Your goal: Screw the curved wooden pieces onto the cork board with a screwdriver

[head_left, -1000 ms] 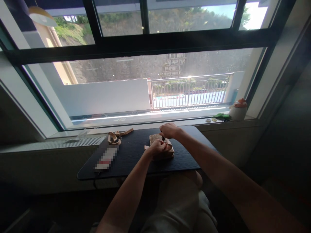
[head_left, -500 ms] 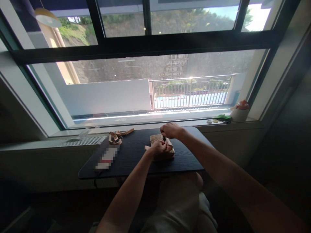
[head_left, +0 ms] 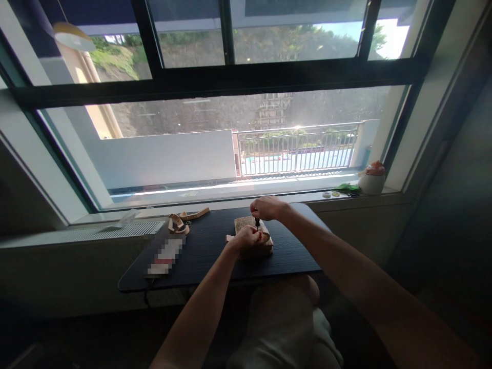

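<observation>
My left hand [head_left: 246, 237] is closed, pressing a tan strap [head_left: 230, 238] down on a cork block [head_left: 253, 237] in the middle of the dark table [head_left: 215, 251]. Just above it my right hand [head_left: 267, 207] is closed round a small dark tool [head_left: 257, 222], held upright with its tip down at the strap. What lies under the fingers of the left hand is hidden.
More tan straps [head_left: 180, 222] lie at the table's back left, and a flat blurred package [head_left: 166, 255] sits at the front left. A white pot [head_left: 369, 179] and small green items [head_left: 345, 188] stand on the window sill at right. My knees are below the table's front edge.
The view has shifted slightly. My right hand has risen a little above the block with the tool; the left hand stays on the strap.
</observation>
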`<state>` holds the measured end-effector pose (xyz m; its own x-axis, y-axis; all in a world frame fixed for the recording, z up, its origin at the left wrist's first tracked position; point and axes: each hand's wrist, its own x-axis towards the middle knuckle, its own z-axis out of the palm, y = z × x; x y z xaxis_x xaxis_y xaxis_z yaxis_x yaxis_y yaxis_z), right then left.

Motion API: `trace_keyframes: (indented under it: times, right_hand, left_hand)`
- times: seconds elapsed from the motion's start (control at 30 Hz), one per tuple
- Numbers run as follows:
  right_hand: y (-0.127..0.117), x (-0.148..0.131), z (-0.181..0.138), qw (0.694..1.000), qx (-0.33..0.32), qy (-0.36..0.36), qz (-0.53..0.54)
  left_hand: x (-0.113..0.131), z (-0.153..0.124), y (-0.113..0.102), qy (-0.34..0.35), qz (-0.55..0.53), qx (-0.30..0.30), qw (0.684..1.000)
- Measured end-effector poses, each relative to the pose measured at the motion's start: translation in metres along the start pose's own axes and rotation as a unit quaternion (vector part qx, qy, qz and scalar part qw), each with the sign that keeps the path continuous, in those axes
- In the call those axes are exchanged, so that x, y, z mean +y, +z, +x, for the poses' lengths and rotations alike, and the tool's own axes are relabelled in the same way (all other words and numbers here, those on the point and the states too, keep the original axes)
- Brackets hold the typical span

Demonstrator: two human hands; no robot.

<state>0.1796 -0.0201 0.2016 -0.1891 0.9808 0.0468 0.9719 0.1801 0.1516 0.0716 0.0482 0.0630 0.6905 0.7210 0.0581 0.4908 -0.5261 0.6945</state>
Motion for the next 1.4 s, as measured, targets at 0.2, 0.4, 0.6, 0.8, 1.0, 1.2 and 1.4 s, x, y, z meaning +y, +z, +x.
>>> trace_keyframes:
  times: [0.2,0.4,0.6,0.8,1.0,1.2,1.4]
  right_hand:
    - [0.007,0.002,0.003,1.000,0.007,-0.017,0.012]
    - [0.011,-0.001,0.004,1.000,0.016,0.006,0.000]
    - [0.002,-0.005,-0.002,1.000,0.002,0.010,-0.006]
    - [0.004,-0.006,-0.002,1.000,-0.001,-0.005,0.002]
    - [0.014,-0.005,0.002,1.000,0.013,0.010,0.003]
    - [0.013,-0.005,0.000,0.999,0.010,0.030,-0.006]
    - [0.007,-0.005,-0.003,1.000,0.014,-0.004,0.004]
  left_hand:
    - [-0.006,0.004,0.002,-0.006,-0.003,0.000,1.000]
    - [-0.008,0.005,0.003,-0.005,-0.009,-0.003,1.000]
    - [-0.001,0.001,0.000,0.008,-0.011,-0.002,1.000]
    - [-0.003,0.001,0.001,0.000,-0.013,0.000,1.000]
    - [-0.003,0.002,0.001,-0.002,-0.019,-0.005,1.000]
    - [0.003,0.001,-0.001,0.000,-0.018,0.002,1.000]
    - [0.004,-0.002,-0.004,-0.017,-0.035,-0.003,0.999]
